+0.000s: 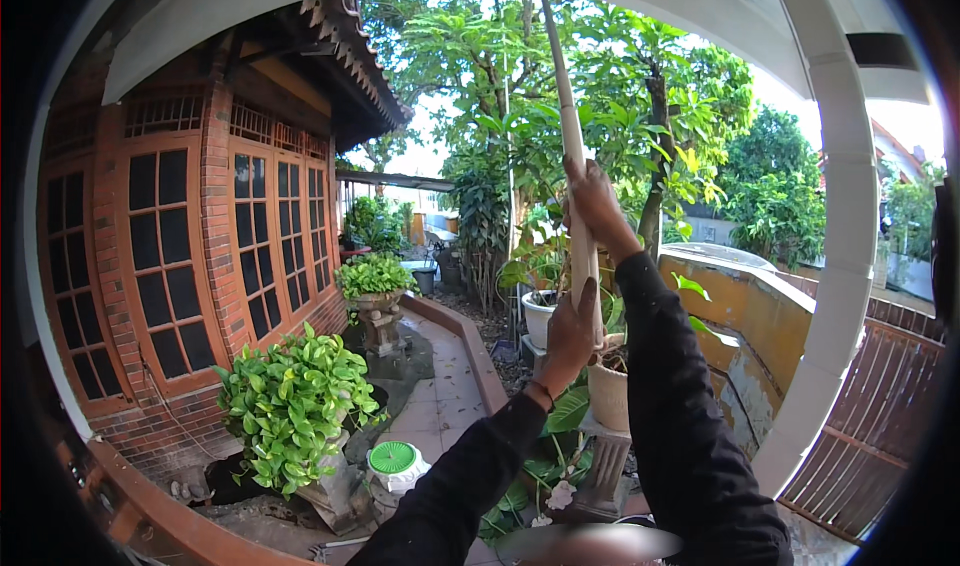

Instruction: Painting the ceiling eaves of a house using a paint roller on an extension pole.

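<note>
A long pale pole (567,106) rises steeply in front of me, its thinner, darker upper end reaching the white beam at the top of the view. My right hand (600,206) is wrapped round it higher up. Lower down, close to the pole's butt end, my left hand (566,341) grips it too, with a band at the wrist. Both arms are raised, in dark sleeves. Behind the hands stand a white plant pot (538,318) and a cream pot (609,396) on a pedestal. What the pole's tip touches, if anything, I cannot tell.
Leafy trees (655,116) fill the background. At left is a brick house wall with orange-framed windows (165,266). A bushy potted plant (295,406) and a white container with a green lid (392,457) stand by the tiled path (455,386). At right rises a white column (845,186).
</note>
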`<move>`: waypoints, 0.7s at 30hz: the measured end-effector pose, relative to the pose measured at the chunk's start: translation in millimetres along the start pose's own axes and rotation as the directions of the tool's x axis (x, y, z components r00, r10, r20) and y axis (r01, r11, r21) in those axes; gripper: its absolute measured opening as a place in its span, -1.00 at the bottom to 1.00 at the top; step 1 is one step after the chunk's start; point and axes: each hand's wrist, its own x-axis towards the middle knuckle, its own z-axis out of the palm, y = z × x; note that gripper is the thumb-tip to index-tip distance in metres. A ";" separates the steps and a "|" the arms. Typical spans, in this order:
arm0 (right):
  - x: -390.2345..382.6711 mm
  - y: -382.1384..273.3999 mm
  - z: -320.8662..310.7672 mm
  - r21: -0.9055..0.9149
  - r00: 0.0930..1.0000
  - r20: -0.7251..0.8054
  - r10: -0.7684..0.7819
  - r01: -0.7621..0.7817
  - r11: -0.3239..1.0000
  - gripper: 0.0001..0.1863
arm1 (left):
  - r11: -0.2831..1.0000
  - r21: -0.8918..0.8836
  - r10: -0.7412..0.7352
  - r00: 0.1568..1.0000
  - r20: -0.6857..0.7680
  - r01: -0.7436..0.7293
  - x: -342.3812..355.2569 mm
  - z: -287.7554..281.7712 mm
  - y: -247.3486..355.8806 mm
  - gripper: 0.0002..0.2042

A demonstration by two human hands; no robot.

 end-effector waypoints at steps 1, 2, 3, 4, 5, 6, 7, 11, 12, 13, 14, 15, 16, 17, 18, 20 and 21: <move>-3.8 2.9 1.8 -0.012 1.000 -0.026 -0.001 0.001 1.000 -0.46 | 1.000 -0.003 -0.005 1.000 0.008 0.005 -2.1 0.7 -7.2 -0.42; -7.0 4.6 -0.8 -0.010 1.000 -0.001 -0.026 0.026 1.000 -0.45 | 0.997 0.070 0.043 0.999 -0.005 -0.043 -4.4 -0.4 -20.2 -0.43; -12.8 3.0 8.8 0.001 0.999 0.006 -0.043 0.043 0.999 -0.45 | 0.982 0.154 0.114 0.993 -0.032 -0.108 -2.1 -11.4 -34.3 -0.44; -27.2 1.0 26.9 -0.062 0.996 -0.013 -0.083 0.082 0.995 -0.42 | 0.868 0.225 0.455 0.890 -0.002 -0.443 -2.5 -27.6 -76.5 -0.48; -39.9 10.0 28.2 -0.149 0.994 -0.051 -0.098 0.089 0.985 -0.39 | 0.873 0.219 0.447 0.894 0.000 -0.436 -13.1 -24.0 -68.3 -0.48; -49.9 1.3 28.7 -0.146 0.999 0.005 -0.050 0.050 0.988 -0.41 | 0.982 0.037 0.185 0.982 -0.040 -0.183 -32.6 -21.8 -43.2 -0.50; -58.5 -10.4 33.1 -0.143 0.998 0.065 -0.005 0.014 0.990 -0.42 | 0.985 -0.150 -0.092 0.995 -0.032 0.086 -45.2 -24.3 -26.3 -0.52; -37.1 -37.3 59.7 -0.199 0.989 0.025 -0.143 0.145 0.969 -0.49 | 0.989 -0.147 0.020 0.998 -0.064 -0.030 -26.4 -41.7 -3.1 -0.48; -24.9 -42.4 62.4 -0.201 0.990 0.021 -0.143 0.144 0.969 -0.49 | 0.982 -0.177 -0.074 0.995 -0.067 0.061 -20.4 -44.7 19.2 -0.46; -9.0 -43.3 65.3 -0.231 0.987 0.047 -0.152 0.159 0.960 -0.46 | 0.982 -0.178 -0.070 0.995 -0.065 0.057 -18.5 -47.4 19.4 -0.46; 0.7 -41.0 66.8 -0.261 0.984 0.071 -0.161 0.174 0.950 -0.43 | 0.975 -0.215 -0.064 0.996 -0.062 0.049 -14.8 -49.2 17.7 -0.45; 1.1 -28.9 76.7 -0.252 0.984 0.081 -0.160 0.176 0.952 -0.43 | 0.968 -0.247 -0.063 0.995 -0.074 0.043 -13.0 -59.4 14.9 -0.44; -2.9 -16.3 83.2 -0.282 0.980 0.035 -0.194 0.196 0.939 -0.41 | 0.975 -0.210 -0.074 0.997 -0.016 0.069 -14.4 -72.0 9.2 -0.41; -8.7 -2.5 86.8 -0.314 0.973 -0.012 -0.229 0.214 0.925 -0.39 | 0.976 -0.207 -0.068 0.997 -0.021 0.062 -22.0 -73.4 -0.2 -0.41; -37.8 -15.6 96.7 -0.191 0.991 0.036 -0.129 0.133 0.973 -0.37 | 0.988 -0.141 -0.078 0.995 -0.064 0.068 -34.5 -85.2 -7.9 -0.41; -49.2 -4.8 84.2 -0.197 0.991 -0.003 -0.136 0.132 0.971 -0.41 | 0.992 -0.073 -0.110 0.993 -0.032 0.107 -51.0 -76.6 -10.2 -0.41; -58.7 -13.1 78.9 -0.124 0.997 0.000 -0.071 0.071 0.990 -0.43 | 0.992 -0.069 -0.112 0.993 -0.031 0.109 -49.6 -76.9 -8.4 -0.41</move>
